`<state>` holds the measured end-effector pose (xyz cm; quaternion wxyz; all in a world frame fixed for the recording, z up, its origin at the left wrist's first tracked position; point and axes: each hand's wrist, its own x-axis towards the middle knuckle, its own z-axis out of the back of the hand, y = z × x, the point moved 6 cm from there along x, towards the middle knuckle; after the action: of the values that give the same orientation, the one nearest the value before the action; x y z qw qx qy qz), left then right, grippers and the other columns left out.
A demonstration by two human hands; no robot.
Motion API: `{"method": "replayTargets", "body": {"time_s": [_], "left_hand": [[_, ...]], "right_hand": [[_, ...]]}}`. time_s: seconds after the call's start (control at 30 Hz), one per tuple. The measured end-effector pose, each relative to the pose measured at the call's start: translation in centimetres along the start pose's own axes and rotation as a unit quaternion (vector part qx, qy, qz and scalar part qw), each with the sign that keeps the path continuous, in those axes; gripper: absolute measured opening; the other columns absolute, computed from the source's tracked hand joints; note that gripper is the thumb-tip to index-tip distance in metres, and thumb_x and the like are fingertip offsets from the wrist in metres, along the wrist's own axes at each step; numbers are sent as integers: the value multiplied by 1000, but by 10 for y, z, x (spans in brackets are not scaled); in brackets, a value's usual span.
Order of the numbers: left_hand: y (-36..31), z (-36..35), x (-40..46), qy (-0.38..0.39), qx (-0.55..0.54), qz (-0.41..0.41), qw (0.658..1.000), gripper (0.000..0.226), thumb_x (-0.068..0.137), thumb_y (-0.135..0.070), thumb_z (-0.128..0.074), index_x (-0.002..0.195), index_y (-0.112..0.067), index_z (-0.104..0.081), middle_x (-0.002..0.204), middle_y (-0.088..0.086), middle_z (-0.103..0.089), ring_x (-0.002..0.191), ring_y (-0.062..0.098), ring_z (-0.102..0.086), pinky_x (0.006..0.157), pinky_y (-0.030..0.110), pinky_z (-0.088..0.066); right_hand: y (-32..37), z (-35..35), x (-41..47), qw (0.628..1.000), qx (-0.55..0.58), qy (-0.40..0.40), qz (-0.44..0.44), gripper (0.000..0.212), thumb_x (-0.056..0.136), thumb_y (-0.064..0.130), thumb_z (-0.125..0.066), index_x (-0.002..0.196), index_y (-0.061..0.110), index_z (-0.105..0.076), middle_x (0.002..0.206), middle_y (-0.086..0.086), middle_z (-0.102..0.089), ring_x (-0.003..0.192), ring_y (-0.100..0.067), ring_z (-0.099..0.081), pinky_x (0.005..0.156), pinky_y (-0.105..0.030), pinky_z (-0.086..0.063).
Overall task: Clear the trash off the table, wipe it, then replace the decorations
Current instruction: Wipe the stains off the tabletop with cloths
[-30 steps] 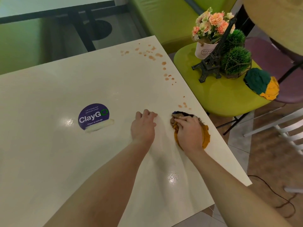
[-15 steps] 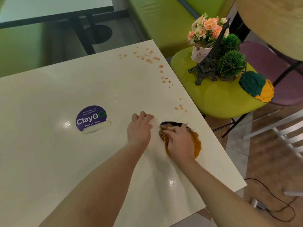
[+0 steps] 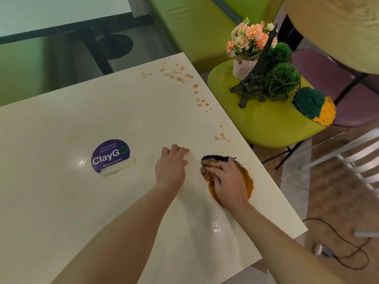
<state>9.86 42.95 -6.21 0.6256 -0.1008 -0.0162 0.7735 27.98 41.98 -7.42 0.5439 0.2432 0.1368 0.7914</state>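
Head view: a white table is seen with its right edge running from twelve o'clock down to five o'clock. An orange cloth is pressed flat beside that edge by the right hand, fingers extended over it and slightly spread. The left hand is rested on the tabletop just beside it, fingers loosely bent, nothing held. Orange stains are scattered along the edge toward twelve o'clock. Bare tabletop is left open toward nine o'clock, past a purple sticker. Flowers, a tower model and green balls are parked on a green chair at two o'clock. Compared with half a second earlier, the cloth is placed much the same beside the edge.
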Motion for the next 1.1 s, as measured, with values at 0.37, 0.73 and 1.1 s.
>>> {"method": "replayTargets", "body": {"time_s": [0.37,0.73,1.1], "left_hand": [[3,1,1,-32,-13,-38,999,32,99,-29,-52,130,-33,-56,120,-9,-54,104,20,-47,59,27,-33],[1,2,0,-46,-37,-6,998,31,102,-32,-41,128,-33,-58,119,-12,-55,105,19,-46,63,29,-38],[7,11,27,-36,-155,231,960,38,89,-34,-67,124,-28,-51,117,-5,-56,115,19,-47,81,34,-38]], "right_hand": [[-32,11,23,993,-26,-31,-110,26,88,3,-63,106,16,-76,103,-2,-69,105,-32,-55,92,-41,-46],[-51,22,43,995,-9,3,-104,26,91,12,-63,113,23,-72,105,3,-64,92,-19,-45,85,-41,-47],[-64,23,61,998,30,59,20,21,88,10,-68,106,20,-71,102,4,-68,90,-21,-51,85,-30,-42]]}}
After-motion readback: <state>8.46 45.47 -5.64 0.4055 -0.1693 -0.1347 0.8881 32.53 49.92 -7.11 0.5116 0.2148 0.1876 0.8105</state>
